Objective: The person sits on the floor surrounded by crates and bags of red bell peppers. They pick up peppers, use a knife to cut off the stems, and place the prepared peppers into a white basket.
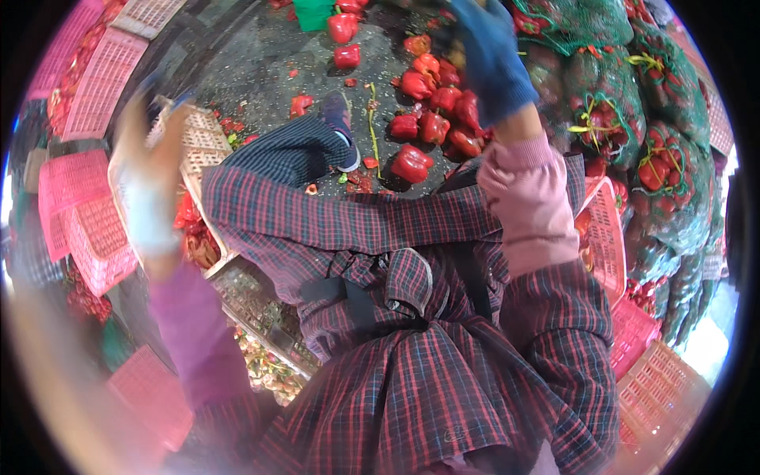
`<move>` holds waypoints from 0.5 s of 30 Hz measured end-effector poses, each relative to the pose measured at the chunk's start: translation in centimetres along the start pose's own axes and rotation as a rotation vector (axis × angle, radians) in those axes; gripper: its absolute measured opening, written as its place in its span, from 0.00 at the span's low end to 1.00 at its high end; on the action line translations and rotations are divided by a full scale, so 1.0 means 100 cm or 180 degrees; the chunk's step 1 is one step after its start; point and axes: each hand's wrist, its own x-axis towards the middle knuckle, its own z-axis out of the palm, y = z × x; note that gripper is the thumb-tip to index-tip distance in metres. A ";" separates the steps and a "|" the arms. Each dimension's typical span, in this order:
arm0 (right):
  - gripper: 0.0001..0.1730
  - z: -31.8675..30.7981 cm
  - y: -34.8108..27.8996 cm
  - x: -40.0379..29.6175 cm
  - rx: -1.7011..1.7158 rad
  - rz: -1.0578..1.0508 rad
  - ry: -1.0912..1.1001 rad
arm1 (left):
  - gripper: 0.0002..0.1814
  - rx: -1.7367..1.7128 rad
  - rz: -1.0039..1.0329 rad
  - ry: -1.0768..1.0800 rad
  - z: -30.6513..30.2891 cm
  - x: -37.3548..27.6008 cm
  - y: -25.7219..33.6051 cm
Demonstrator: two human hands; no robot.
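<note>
My left hand (148, 160), in a pale glove and blurred, is over the cream plastic crate (205, 130) on the left. Its fingers are spread, and I see nothing between them. Red pepper pieces (199, 231) lie in that crate below the hand. My right hand (496, 62) wears a blue knitted glove and reaches over the far side of a heap of red bell peppers (433, 127). Its fingertips are blurred near the top of the view, so what they touch is hidden.
Green mesh sacks of red peppers (605, 101) are stacked at right. Pink plastic crates (101, 225) stand at left, with another pink crate (605, 231) by my right knee. A green container (313, 13) sits at the top. Pepper scraps and seeds litter the dark floor (255, 53).
</note>
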 end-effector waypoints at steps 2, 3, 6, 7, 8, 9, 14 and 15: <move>0.18 -0.080 0.022 -0.025 -0.0576 0.0045 0.0835 | 0.29 0.0427 0.0535 -0.0835 0.096 0.050 -0.007; 0.17 -0.085 0.027 -0.034 -0.0396 0.0061 0.1042 | 0.32 0.0892 0.0609 -0.1418 0.145 0.063 0.000; 0.16 -0.103 0.044 -0.077 -0.0169 0.0222 0.1766 | 0.33 0.1286 0.0115 -0.3794 0.264 0.034 0.030; 0.16 -0.118 0.050 -0.085 -0.0277 0.0342 0.1978 | 0.30 0.1689 0.0456 -0.4029 0.301 0.003 0.029; 0.16 -0.132 0.054 -0.096 -0.0396 0.0479 0.2254 | 0.29 0.2023 0.1071 -0.4285 0.330 -0.030 0.041; 0.16 -0.132 0.054 -0.099 -0.0298 0.0443 0.2328 | 0.35 0.1895 0.1983 -0.4128 0.365 -0.073 0.020; 0.17 -0.135 0.036 -0.083 -0.0239 0.0432 0.2629 | 0.21 0.1570 0.2135 -0.2854 0.454 -0.177 -0.032; 0.17 -0.135 0.033 -0.082 -0.0352 0.0493 0.2622 | 0.19 0.1482 0.1889 -0.3308 0.456 -0.168 -0.025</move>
